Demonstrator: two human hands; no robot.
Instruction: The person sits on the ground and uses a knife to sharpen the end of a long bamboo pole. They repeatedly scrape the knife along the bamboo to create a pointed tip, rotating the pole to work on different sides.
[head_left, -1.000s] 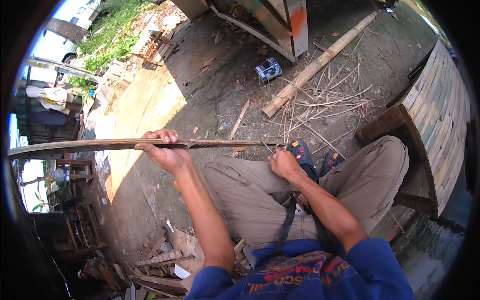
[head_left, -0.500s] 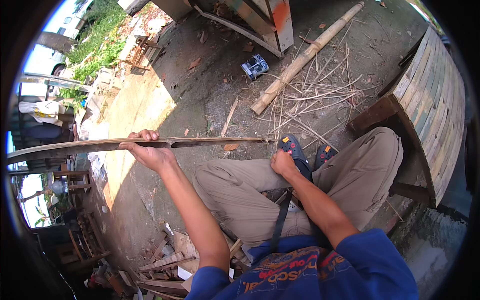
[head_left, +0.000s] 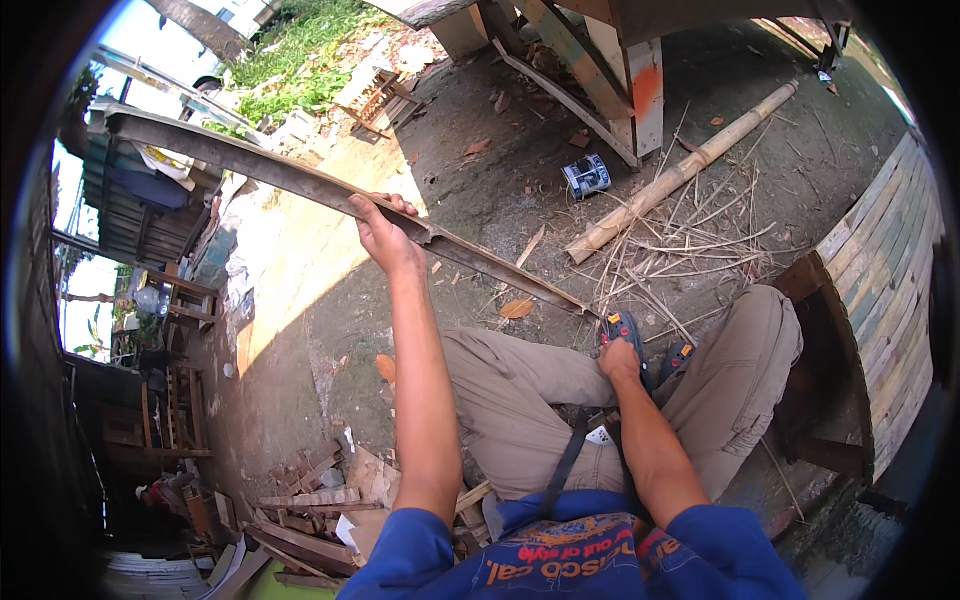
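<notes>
- A long bamboo strip (head_left: 300,180) slants from upper left down to the right, raised above the dirt ground (head_left: 330,300).
- The left hand (head_left: 385,232) has its grip wrapped around the strip near its middle, arm stretched out.
- A dry leaf (head_left: 516,309) lies under the strip.
- The right hand (head_left: 622,355) sits at the strip's lower end, by the knee; whether its grip is closed cannot be told.
- A bamboo pole (head_left: 680,172) lies beyond, among thin splinters.
</notes>
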